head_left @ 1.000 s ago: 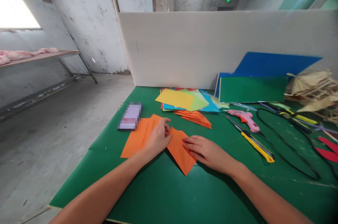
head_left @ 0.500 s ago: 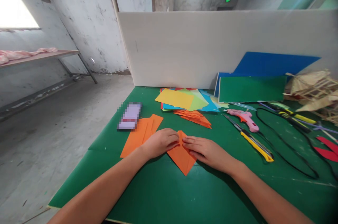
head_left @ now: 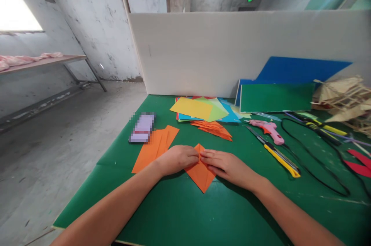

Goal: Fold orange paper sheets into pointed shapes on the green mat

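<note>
A folded sheet of orange paper (head_left: 201, 178) lies on the green table, its near corner pointing at me and creases showing on its surface. My left hand (head_left: 181, 159) has curled fingers pressing the paper's upper left edge. From the other side, my right hand (head_left: 224, 164) grips the right edge, with fingertips close to the left ones near the top point. Both sets of fingertips cover part of the fold. Left of my left hand lie more orange sheets (head_left: 150, 149) with crease lines. A fanned stack of folded orange pieces (head_left: 213, 129) sits beyond my hands.
A phone-like pixelated object (head_left: 143, 128) lies at the left. Coloured paper (head_left: 191, 107) is piled at the back. To the right are a pink glue gun (head_left: 269, 130) with its black cord, a yellow utility knife (head_left: 281, 160) and red pieces (head_left: 358, 167). A white panel (head_left: 188, 53) stands behind.
My left hand has shifted slightly down along the paper's edge, so the paper's top point shows more. My right hand stays in place.
</note>
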Demonstrator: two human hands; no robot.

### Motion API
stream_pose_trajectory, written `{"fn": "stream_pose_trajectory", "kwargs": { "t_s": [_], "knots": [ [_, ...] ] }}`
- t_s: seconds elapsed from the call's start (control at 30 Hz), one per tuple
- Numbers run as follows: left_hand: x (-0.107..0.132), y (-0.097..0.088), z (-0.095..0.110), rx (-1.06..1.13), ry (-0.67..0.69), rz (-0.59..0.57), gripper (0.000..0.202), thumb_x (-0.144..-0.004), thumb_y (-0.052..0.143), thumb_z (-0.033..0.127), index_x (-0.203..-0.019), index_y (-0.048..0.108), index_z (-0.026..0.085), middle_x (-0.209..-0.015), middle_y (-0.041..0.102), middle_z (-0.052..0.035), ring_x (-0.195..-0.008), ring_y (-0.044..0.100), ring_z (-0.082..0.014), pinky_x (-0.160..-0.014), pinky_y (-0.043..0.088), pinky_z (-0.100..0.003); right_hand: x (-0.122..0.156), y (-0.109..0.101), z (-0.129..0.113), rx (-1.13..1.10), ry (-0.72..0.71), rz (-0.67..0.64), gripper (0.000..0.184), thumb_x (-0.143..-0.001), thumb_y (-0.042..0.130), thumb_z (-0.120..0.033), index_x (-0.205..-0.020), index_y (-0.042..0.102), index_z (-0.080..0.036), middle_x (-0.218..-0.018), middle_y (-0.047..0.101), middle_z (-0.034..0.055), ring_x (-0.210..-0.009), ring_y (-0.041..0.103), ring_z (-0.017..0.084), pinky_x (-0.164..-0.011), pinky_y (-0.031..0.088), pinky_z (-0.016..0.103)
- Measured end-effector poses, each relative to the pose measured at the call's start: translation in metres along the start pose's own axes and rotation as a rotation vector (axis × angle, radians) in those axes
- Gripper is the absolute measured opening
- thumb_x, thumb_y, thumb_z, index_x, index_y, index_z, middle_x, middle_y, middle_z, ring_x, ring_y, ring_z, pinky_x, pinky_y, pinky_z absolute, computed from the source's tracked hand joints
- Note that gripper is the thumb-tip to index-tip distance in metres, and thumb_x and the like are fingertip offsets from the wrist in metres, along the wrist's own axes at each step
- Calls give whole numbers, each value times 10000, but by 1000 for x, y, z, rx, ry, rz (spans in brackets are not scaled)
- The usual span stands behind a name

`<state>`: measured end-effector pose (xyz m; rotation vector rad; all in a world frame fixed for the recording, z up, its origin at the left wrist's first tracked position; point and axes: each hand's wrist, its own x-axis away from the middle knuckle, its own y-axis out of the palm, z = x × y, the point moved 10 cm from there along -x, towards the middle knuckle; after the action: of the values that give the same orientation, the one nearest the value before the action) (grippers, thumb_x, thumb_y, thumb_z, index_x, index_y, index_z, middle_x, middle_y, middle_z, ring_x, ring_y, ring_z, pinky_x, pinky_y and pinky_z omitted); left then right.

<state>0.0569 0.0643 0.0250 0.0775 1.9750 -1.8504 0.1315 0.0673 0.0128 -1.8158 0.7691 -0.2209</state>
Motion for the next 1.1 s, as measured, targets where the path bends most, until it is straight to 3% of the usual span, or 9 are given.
{"fn": "stream_pose_trajectory", "kwargs": {
  "t_s": [0.2, 0.4, 0.7, 1.1],
  "knots": [
    [3, 1, -3, 70, -10, 78, 218, -958, 436, 209, -885, 637, 170, -920, 679, -71, -935, 626, -150, -850, 494, -257, 1, 1, 2, -15, -15, 4, 364, -966, 436, -258, -1311, 549, -233, -1361, 536, 33, -1280, 467, 206, -1074, 407, 371],
    [4, 6, -3, 97, -31, 56, 272, -973, 391, 204, -903, 650, 161, -955, 687, -80, -996, 622, -159, -887, 492, -263, 1, -1, -1, -37, -26, 15, 362, -970, 430, -247, -1314, 545, -245, -1348, 548, 21, -1280, 468, 199, -1073, 413, 368],
    [2, 2, -5, 191, -64, 67, 219, -950, 453, 232, -913, 663, 184, -947, 692, -88, -920, 647, -155, -841, 509, -257, 1, 0, -1, -30, -22, 1, 362, -970, 435, -241, -1315, 544, -234, -1348, 547, 25, -1293, 451, 203, -1075, 412, 373],
    [-2, -4, -2, 189, -40, 17, 278, -967, 393, 196, -898, 661, 167, -973, 688, -93, -948, 630, -162, -832, 492, -252, 1, -1, -1, -36, -32, 21, 358, -974, 427, -243, -1311, 548, -249, -1346, 549, 16, -1290, 455, 205, -1070, 422, 379]
  ]
}}
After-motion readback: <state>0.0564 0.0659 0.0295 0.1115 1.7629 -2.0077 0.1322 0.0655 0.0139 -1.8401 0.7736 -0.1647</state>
